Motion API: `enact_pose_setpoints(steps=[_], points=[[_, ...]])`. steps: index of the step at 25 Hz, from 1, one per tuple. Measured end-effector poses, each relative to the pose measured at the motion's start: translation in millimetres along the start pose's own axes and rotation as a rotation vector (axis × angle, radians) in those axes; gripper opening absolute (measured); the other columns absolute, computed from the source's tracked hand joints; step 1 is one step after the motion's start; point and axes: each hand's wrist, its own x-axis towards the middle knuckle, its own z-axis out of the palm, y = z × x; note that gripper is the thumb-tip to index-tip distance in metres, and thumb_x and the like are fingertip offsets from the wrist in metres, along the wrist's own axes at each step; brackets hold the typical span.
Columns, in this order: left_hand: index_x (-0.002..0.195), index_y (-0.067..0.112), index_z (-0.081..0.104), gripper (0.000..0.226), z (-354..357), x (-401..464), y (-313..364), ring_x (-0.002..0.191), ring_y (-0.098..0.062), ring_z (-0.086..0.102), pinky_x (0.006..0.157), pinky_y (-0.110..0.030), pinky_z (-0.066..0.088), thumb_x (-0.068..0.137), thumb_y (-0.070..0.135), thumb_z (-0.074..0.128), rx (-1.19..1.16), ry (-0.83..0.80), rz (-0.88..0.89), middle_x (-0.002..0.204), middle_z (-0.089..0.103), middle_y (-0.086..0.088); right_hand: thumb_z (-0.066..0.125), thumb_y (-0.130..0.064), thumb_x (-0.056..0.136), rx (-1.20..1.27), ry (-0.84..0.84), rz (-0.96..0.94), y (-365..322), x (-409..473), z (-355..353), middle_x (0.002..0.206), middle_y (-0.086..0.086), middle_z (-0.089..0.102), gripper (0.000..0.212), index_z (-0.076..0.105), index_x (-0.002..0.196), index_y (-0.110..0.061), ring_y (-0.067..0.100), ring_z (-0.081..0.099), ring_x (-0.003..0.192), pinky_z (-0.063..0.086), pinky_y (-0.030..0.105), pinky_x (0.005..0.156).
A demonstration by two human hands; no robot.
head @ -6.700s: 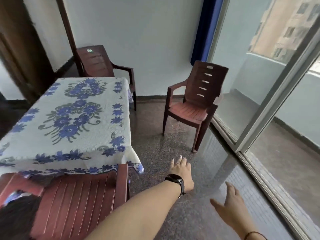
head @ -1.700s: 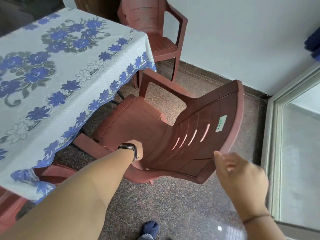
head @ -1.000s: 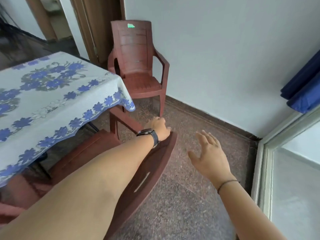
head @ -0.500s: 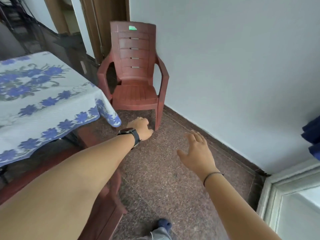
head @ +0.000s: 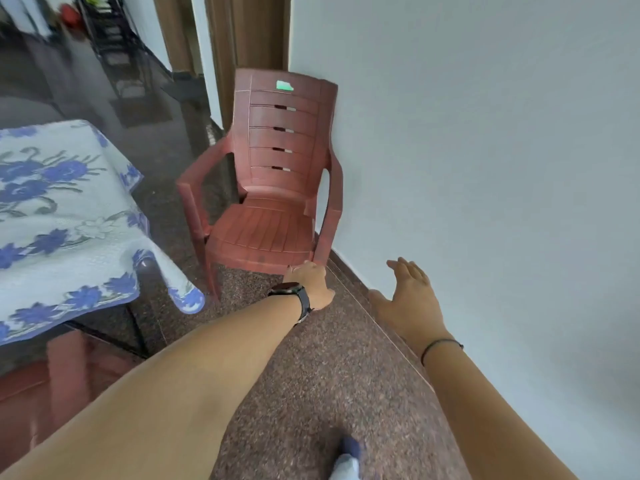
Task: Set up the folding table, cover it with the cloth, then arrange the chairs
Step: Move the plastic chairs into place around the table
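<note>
A red-brown plastic armchair [head: 273,209] stands against the white wall, facing me, with a green sticker on its backrest. My left hand [head: 311,284], a black watch on its wrist, reaches to the seat's front right corner with loosely curled fingers; whether it touches the edge I cannot tell. My right hand [head: 407,297] hovers open with spread fingers beside the wall, holding nothing. The folding table [head: 135,327] stands at the left under a white cloth with blue flowers [head: 62,230]. Another red-brown chair [head: 65,368] shows blurred at the lower left, tucked by the table.
The white wall [head: 485,168] runs along the right with a dark skirting at floor level. A wooden door frame [head: 242,36] and a dark rack lie behind the chair. Speckled stone floor lies between me and the chair; my foot [head: 346,459] shows at the bottom.
I have left the chair set at the table's side and moved towards the chair by the wall. Both hands have come closer to it, the left now at its seat front.
</note>
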Motion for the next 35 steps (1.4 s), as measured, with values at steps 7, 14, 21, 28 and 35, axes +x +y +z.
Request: enact_pose_setpoints(steps=[7, 14, 21, 28, 35], points=[[0.138, 0.014, 0.045, 0.052, -39.2, 136.8, 56.7, 0.136, -0.026, 0.038, 0.115, -0.044, 0.022, 0.093, 0.038, 0.051, -0.103, 0.030, -0.152, 0.146, 0.042, -0.007, 0.057, -0.032, 0.089, -0.032, -0.084, -0.168, 49.6, 206.8, -42.5, 0.155, 0.006, 0.028, 0.066, 0.030, 0.146, -0.011, 0.021, 0.014, 0.146, 0.024, 0.037, 0.115], [0.143, 0.012, 0.038, 0.058, -57.7, 288.8, 35.5, 0.142, -0.024, 0.027, 0.117, -0.047, 0.017, 0.093, 0.040, 0.049, -0.091, -0.013, -0.285, 0.150, 0.036, -0.008, 0.059, -0.029, 0.088, 0.018, -0.071, -0.329, 14.8, 417.5, -42.5, 0.153, 0.006, 0.031, 0.066, 0.032, 0.145, -0.011, 0.022, 0.017, 0.145, 0.024, 0.038, 0.114], [0.149, 0.010, 0.024, 0.072, -61.9, 440.7, 26.1, 0.145, -0.025, 0.021, 0.118, -0.047, 0.013, 0.092, 0.043, 0.052, -0.202, -0.134, -0.387, 0.153, 0.030, -0.010, 0.061, -0.028, 0.086, -0.043, -0.146, -0.421, -31.2, 608.1, -23.0, 0.142, 0.011, 0.041, 0.066, 0.034, 0.142, -0.006, 0.027, 0.033, 0.134, 0.032, 0.037, 0.107], [0.150, 0.011, 0.023, 0.077, -62.5, 513.3, 13.0, 0.145, -0.026, 0.020, 0.119, -0.046, 0.010, 0.086, 0.037, 0.059, -0.336, -0.159, -0.507, 0.154, 0.028, -0.012, 0.069, -0.028, 0.081, -0.037, -0.139, -0.510, -78.7, 755.6, 4.7, 0.145, 0.019, 0.041, 0.076, 0.034, 0.143, -0.002, 0.032, 0.038, 0.135, 0.027, 0.034, 0.111], [0.149, 0.003, 0.012, 0.086, -41.2, 553.5, 22.3, 0.143, -0.030, 0.024, 0.118, -0.046, 0.014, 0.082, 0.018, 0.063, -0.403, -0.209, -0.677, 0.150, 0.032, -0.017, 0.068, -0.030, 0.077, -0.088, -0.147, -0.509, -92.7, 836.9, 44.7, 0.142, 0.024, 0.043, 0.077, 0.037, 0.139, 0.003, 0.037, 0.040, 0.131, 0.035, 0.043, 0.110]])
